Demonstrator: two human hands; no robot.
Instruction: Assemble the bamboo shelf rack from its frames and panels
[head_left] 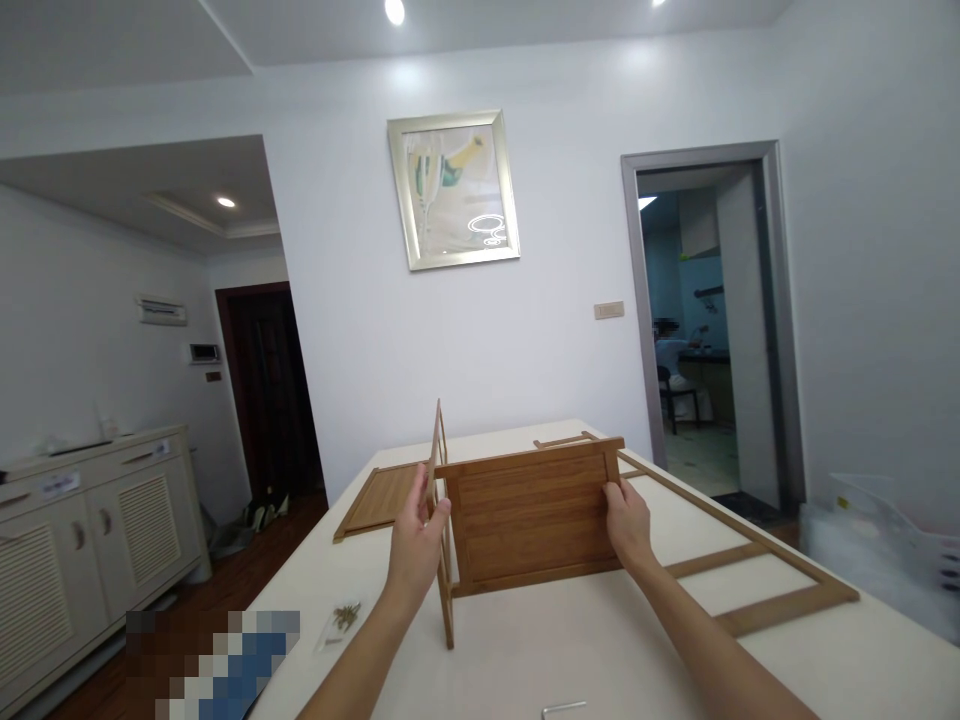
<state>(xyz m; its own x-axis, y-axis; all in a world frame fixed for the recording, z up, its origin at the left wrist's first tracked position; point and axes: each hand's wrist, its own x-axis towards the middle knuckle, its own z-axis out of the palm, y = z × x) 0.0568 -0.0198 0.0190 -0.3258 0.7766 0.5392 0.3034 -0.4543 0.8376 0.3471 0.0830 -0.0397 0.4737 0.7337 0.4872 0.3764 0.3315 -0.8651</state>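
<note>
A brown wooden panel (532,515) stands on its long edge on the white table (517,650). At its left end a narrow wooden side frame (448,625) stands upright, seen nearly edge-on and meeting the panel. My left hand (416,535) grips this side frame, thumb on the near side and fingers partly hidden behind it. With thumb and fingers, my right hand (628,520) pinches the panel's right end. Whether a screw joins the two pieces cannot be made out.
Another wooden panel (379,500) lies flat at the back left. A ladder-like wooden frame (795,600) lies along the right. A small bag of screws (345,617) is by my left forearm, and a hex key (564,708) at the near edge. Beyond the doorway sits a person (671,355).
</note>
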